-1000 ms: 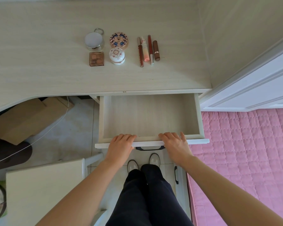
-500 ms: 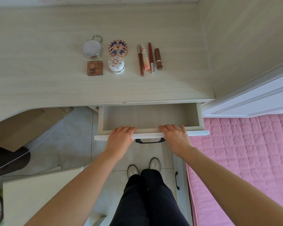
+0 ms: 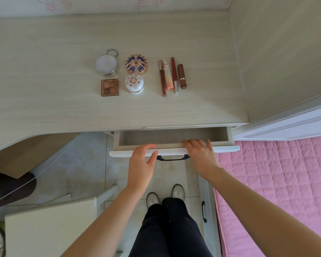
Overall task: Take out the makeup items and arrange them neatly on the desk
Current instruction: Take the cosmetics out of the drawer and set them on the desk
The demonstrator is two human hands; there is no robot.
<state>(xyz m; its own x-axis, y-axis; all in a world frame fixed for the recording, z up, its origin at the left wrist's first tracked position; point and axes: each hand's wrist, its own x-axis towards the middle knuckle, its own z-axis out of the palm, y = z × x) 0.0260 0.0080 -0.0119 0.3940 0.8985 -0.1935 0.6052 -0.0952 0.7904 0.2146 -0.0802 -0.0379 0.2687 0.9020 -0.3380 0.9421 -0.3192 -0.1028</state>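
The left hand (image 3: 141, 164) and right hand (image 3: 200, 156) lie on the drawer front (image 3: 227, 148), each grip released (fingers straight). Push evenly, so it slides straight under the tabletop (image 3: 44, 89).

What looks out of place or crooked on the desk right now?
Nothing spilled or damaged. The gloss, tube, pencil and lipstick lie parallel, though their ends are uneven. The drawer below is partly open.

A single wide-angle head camera looks steeply down, close over the desk (image 3: 44, 93), the drawer (image 3: 224, 148) and the wearer's shoes (image 3: 178, 191).
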